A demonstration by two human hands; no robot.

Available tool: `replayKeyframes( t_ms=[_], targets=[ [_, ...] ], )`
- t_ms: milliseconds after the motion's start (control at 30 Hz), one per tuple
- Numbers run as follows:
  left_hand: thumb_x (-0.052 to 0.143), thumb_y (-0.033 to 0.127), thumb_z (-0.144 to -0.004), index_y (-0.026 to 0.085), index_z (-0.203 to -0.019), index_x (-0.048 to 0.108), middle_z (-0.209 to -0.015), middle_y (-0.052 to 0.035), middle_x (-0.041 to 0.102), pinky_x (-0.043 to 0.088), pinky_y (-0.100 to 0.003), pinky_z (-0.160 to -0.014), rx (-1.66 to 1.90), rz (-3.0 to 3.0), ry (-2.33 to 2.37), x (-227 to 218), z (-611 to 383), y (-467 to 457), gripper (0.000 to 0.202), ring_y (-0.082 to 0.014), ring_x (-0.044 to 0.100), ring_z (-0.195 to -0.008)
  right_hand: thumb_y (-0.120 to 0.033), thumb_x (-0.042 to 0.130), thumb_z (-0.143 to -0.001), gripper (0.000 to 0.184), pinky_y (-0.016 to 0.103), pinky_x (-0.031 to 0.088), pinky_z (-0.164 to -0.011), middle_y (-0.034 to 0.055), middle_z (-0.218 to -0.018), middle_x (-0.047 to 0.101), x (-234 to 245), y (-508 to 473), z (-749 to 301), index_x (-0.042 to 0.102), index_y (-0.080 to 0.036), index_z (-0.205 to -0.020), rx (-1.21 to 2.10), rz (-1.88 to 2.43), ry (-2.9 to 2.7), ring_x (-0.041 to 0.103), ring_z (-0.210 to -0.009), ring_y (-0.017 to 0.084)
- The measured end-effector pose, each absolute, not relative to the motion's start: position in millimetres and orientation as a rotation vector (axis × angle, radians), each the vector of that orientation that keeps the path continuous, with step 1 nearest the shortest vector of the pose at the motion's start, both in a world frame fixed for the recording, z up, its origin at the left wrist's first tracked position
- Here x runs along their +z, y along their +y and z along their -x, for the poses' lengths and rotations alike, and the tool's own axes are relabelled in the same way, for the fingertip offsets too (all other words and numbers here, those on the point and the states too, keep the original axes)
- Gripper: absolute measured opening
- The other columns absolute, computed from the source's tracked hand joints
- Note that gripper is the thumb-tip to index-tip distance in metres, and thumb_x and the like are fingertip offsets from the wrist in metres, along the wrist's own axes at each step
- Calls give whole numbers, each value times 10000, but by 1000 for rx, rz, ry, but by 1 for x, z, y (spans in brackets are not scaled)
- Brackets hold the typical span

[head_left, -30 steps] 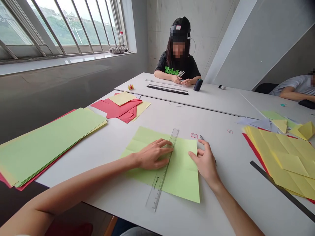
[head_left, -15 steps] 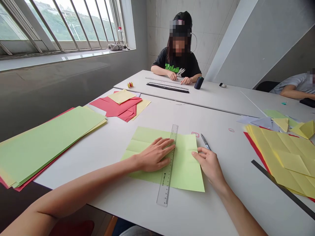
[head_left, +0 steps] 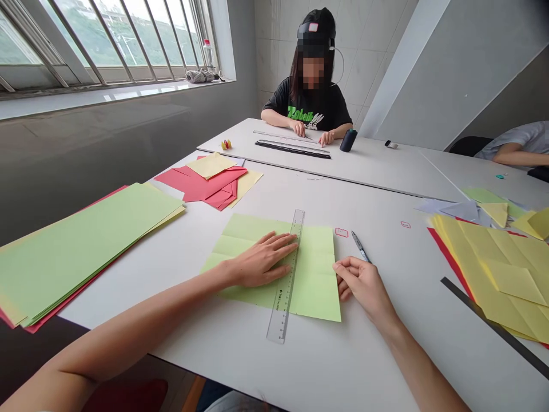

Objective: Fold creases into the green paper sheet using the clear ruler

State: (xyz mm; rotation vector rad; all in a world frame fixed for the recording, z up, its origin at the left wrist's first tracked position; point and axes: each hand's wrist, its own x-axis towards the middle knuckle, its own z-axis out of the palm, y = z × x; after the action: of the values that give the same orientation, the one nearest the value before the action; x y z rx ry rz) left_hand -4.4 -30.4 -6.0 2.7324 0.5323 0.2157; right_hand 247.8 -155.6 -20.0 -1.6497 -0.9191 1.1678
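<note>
A creased light-green sheet (head_left: 315,286) lies on the white table (head_left: 377,355) in front of me. A clear plastic ruler (head_left: 286,274) lies across it, running from near to far. My left hand (head_left: 261,260) rests flat on the sheet, fingers stretched out against the ruler's left edge. My right hand (head_left: 364,283) sits at the sheet's right edge, fingers curled and touching the paper's edge. A pen (head_left: 360,247) lies on the table just beyond my right hand.
A stack of green, yellow and red sheets (head_left: 81,246) lies at the left. Red and yellow papers (head_left: 210,180) lie farther back. Yellow folded sheets (head_left: 497,263) and a dark strip (head_left: 493,326) are at the right. A person (head_left: 311,97) works opposite; another person's arm (head_left: 510,151) rests at far right.
The sheet and ruler have turned and shifted slightly on the table under my hands. My right hand has curled and come off the sheet's top onto its right edge, uncovering the pen.
</note>
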Motion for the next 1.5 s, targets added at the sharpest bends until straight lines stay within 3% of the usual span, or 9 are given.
replayKeyframes(
  t_ms=[267,433,567,1500],
  targets=[
    [487,411,-1002,236,-1604,236,-1664,-76,174,74,-501,-1261,113,-2711,527,-6,1,-37,676,-298,153,-1539,-632,726,-728,454,252,482,-415,2,-565,633,-26,-155,-245,611,-194,-756,1097,1677,-957,574,-463,148],
    [502,506,-993,189,-1595,236,-1664,-127,149,54,-527,-1258,141,-2685,598,-4,-3,-42,731,-310,192,-1530,-630,699,-741,442,245,477,-401,-9,-531,596,-28,-155,-242,595,-202,-719,1023,1702,-984,535,-443,135],
    [524,532,-978,201,-1560,314,-1651,-129,217,66,-517,-1261,212,-2668,601,-5,-4,-43,702,-315,249,-1512,-629,680,-750,435,243,465,-398,-9,-528,594,-26,-155,-241,583,-208,-700,1012,1713,-982,537,-443,138],
    [457,564,-1004,180,-1583,273,-1664,-111,157,30,-489,-1262,110,-2728,586,-5,-2,-39,719,-281,155,-1541,-577,672,-757,389,235,474,-391,-2,-540,602,-27,-155,-241,568,-207,-698,993,1724,-987,551,-448,146]
  ],
)
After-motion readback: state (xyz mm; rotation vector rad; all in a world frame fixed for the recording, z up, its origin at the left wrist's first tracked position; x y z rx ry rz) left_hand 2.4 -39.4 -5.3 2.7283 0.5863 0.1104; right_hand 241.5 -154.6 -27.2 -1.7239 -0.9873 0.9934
